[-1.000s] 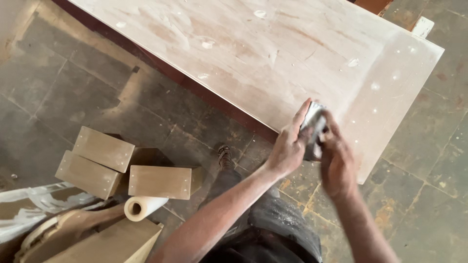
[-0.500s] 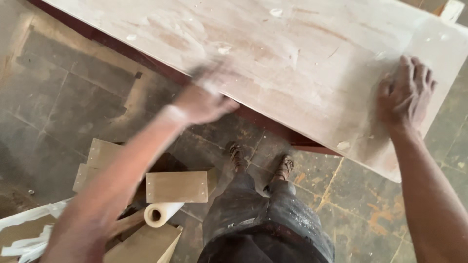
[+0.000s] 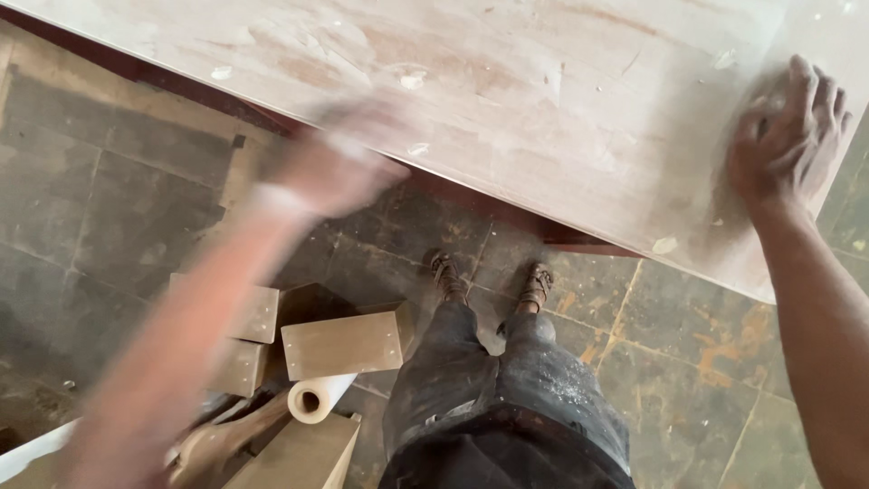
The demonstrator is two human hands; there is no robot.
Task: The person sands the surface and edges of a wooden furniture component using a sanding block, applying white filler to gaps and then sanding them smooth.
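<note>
One pale wooden board (image 3: 543, 109) spreads across the upper frame, dusted white and flecked with filler spots. The right hand (image 3: 786, 145) lies on its far right end, fingers spread and palm pressed down, the forearm running back toward the lower right. The left hand (image 3: 339, 163) is blurred at the board's near edge; I cannot tell whether it is spread or closed. Below, wooden blocks (image 3: 342, 344) and a paper roll (image 3: 317, 398) lie on the tiled floor (image 3: 118, 208).

Tan rectangular wooden blocks (image 3: 342, 344) lie approx. 8 o'clock on the dark stained stone-tile floor (image 3: 118, 208), w/ a white paper roll (image 3: 317, 398) just below, touching. Dark dusty trousers (image 3: 507, 407) and brown sandals (image 3: 493, 281) at 6 o'clock.
</note>
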